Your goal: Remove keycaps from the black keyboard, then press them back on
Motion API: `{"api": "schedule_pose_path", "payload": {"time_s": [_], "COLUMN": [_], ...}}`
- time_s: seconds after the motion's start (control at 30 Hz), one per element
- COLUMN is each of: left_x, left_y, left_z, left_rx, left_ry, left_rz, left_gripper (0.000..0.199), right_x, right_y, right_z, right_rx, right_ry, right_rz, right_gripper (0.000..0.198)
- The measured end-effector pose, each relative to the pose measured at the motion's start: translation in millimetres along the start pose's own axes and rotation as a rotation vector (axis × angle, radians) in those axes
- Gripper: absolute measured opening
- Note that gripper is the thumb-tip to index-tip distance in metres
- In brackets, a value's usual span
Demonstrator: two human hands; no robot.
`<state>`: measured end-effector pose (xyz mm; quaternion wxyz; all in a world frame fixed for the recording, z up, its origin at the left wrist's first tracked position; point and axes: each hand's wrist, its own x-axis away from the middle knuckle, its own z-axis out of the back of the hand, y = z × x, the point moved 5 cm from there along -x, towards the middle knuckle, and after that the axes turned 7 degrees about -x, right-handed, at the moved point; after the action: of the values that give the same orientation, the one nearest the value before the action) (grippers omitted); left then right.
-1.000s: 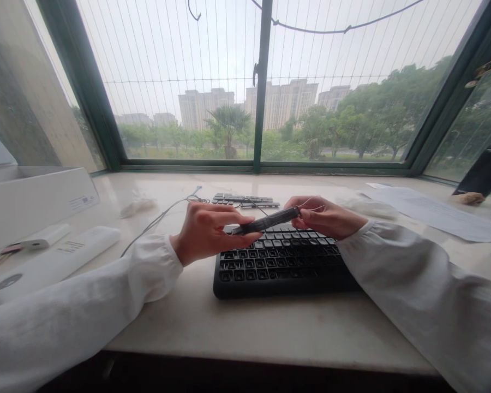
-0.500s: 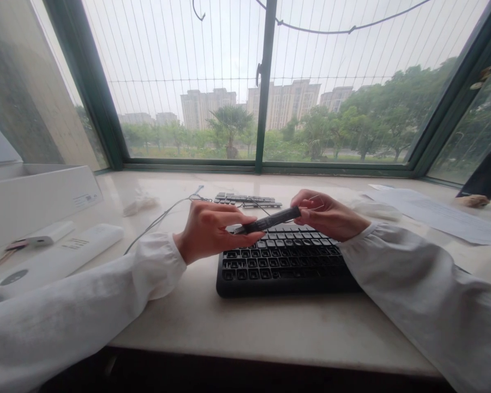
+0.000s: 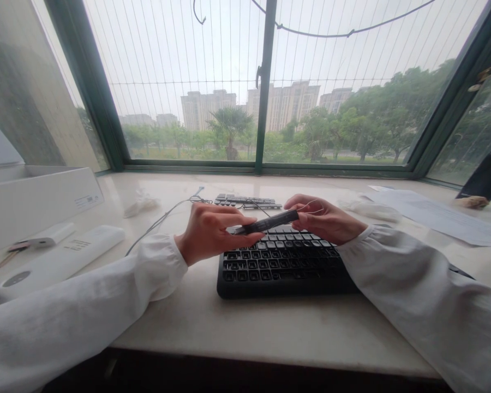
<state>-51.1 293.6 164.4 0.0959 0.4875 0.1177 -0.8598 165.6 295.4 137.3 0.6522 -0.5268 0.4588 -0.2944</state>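
Long black bar, probably spacebar keycap, held raised above black keyboard, tilted, right end higher. Left hand pinches its left end between thumb and fingers, seemingly to steady it while leaving other end exposed. Right hand, fingers narrowed around thin wire, sits at bar's right end; whether it grips bar too, cannot tell. Loose keycaps lie in rows behind keyboard, likely kept clear of hands.
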Motion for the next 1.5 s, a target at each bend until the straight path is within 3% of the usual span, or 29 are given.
{"api": "schedule_pose_path", "payload": {"time_s": [0.1, 0.2, 0.33, 0.57, 0.87, 1.23, 1.5], "left_x": [0.0, 2.5, 5.9, 7.3, 10.8, 14.3, 18.2], "left_y": [-4.4, -12.2, -13.9, -16.9, -26.7, -24.6, -21.5], "left_z": [-4.0, -12.2, -22.8, -27.5, -31.7, -40.7, -48.3], "left_rx": [0.030, 0.075, 0.166, 0.054, -0.192, -0.127, 0.061], "left_ry": [-0.037, -0.109, -0.246, -0.436, -0.448, -0.486, -0.571], "left_rz": [0.115, 0.319, 0.460, 0.418, 0.386, 0.313, 0.330], "left_gripper": [0.022, 0.025, 0.030, 0.048, 0.024, 0.026, 0.029], "right_x": [-2.0, -4.8, -8.0, -5.0, -0.8, -3.2, 2.1], "right_y": [-2.0, -7.0, -8.0, -2.7, -14.4, -17.1, -9.1], "right_z": [-3.6, -12.1, -35.3, -40.6, -48.4, -56.7, -57.6], "right_rx": [-0.036, -0.025, 0.195, 0.500, 0.972, 1.027, 0.980], "right_ry": [0.008, 0.037, -0.026, 0.107, 0.164, -0.022, -0.013], "right_rz": [0.037, 0.103, 0.115, 0.160, 0.282, 0.443, 0.467], "right_gripper": [0.032, 0.038, 0.043, 0.037, 0.035, 0.025, 0.023]}}
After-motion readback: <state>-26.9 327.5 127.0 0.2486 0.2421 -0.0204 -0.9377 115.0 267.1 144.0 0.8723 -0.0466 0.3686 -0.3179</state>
